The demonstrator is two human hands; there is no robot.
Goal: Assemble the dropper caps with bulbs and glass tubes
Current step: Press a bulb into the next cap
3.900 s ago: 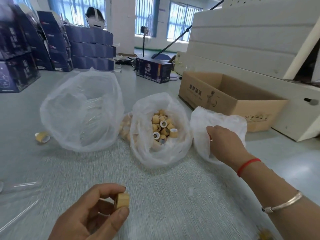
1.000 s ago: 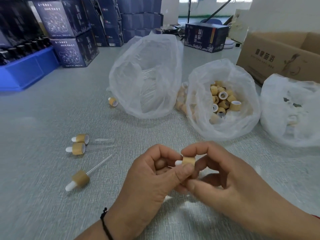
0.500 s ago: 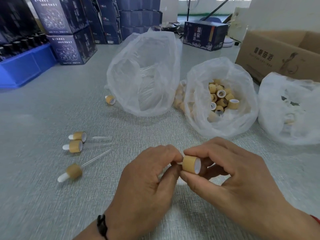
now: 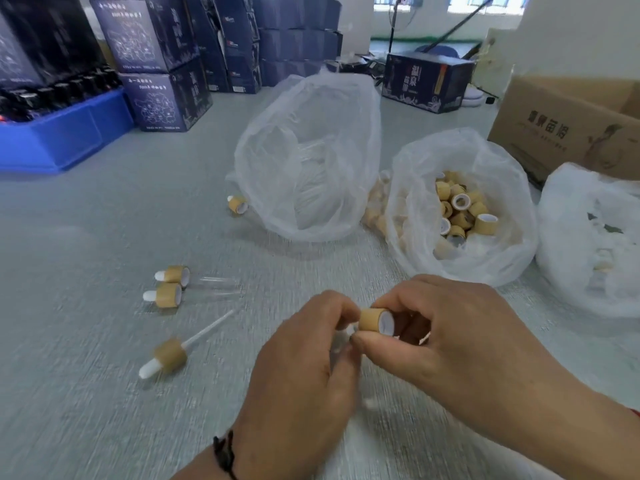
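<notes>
My right hand [image 4: 450, 344] pinches a bamboo-coloured dropper cap [image 4: 372, 319] between thumb and forefinger, its white open end facing right. My left hand [image 4: 304, 368] meets the cap's left end, fingers curled around the white bulb, which is mostly hidden. Three assembled droppers [image 4: 166, 355] with white bulbs and glass tubes lie on the table to the left. A clear bag of caps [image 4: 460, 209] stands behind my hands, a bag of glass tubes [image 4: 308, 161] to its left, and a white bag of bulbs [image 4: 588, 244] at the right.
A loose cap [image 4: 237, 204] lies beside the tube bag. A brown cardboard box [image 4: 568, 129] stands at the back right. Dark blue boxes [image 4: 162, 95] and a blue crate [image 4: 65, 133] of dark bottles line the back left of the grey table [image 4: 86, 393].
3.9 s ago my right hand was in the white bag while the left held the bare cap. Since then both hands have met at the cap, which now sits in my right fingers.
</notes>
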